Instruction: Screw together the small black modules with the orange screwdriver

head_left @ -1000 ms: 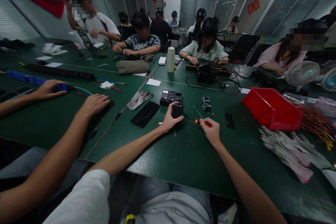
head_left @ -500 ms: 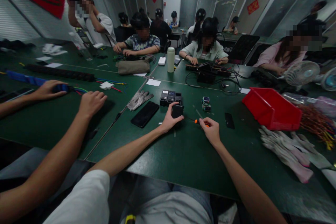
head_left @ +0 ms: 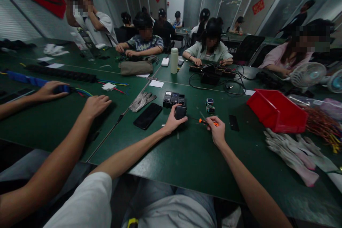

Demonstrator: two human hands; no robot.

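Head view: black case (head_left: 181, 113), held in left hand (head_left: 173, 120), just nearer than three dark modules (head_left: 174, 99); orange-handled screwdriver (head_left: 203, 121), pinched in right hand (head_left: 217, 130), shaft leftward. Step, apparently: screwdriving. Next move calls for aligned tip, steady case.

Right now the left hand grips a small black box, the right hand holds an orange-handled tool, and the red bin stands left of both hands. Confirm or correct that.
One side is wrong: the head view shows the red bin right of both hands. The left hand grips a small black box, the right hand an orange-handled tool.
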